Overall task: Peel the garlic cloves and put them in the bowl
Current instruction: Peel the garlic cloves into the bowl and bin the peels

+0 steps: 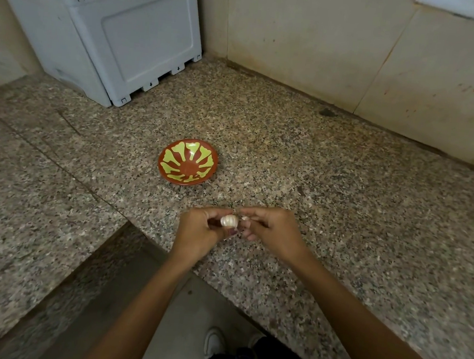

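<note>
Here the speckled stone bench (318, 164) carries everything, with a grey plastic box (99, 30) pushed back into the corner, out of your way. The red bowl (188, 163) with green marks stands just beyond your hands and holds nothing, ready to receive cloves. Your left hand (196, 233) grips the garlic bulb (229, 221) above the bench, probably to steady it, while your right hand (271, 229) pinches a piece at its side, probably to pull it off.
</note>
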